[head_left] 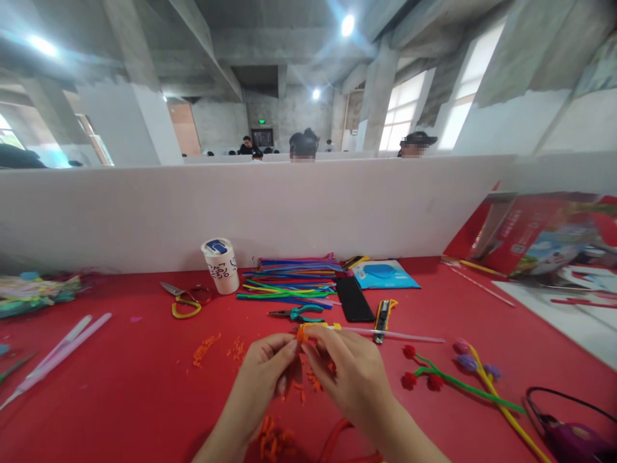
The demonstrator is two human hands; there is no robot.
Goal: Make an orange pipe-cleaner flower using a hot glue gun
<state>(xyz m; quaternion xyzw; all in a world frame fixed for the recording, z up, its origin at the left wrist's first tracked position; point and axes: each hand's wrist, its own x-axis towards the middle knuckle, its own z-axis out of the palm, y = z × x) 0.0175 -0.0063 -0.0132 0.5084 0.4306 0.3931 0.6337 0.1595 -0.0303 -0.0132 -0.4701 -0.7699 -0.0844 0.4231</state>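
A small, fuzzy-looking orange piece (302, 334) sits upright between both hands above the red table (144, 399). The left hand (270, 363) pinches it between thumb and fingers; the right hand (354, 363) curls its fingers against the top, though whether they grip cannot be told. Orange clippings (274, 440) lie below, too many to count. Beyond are one phone (354, 299), one pair of pliers (301, 314), one pair of scissors (186, 302) and one cup (222, 269). Three red pompoms (409, 381) tip a green stem (463, 384).

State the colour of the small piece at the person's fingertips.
The small piece is orange; the head view shows it.
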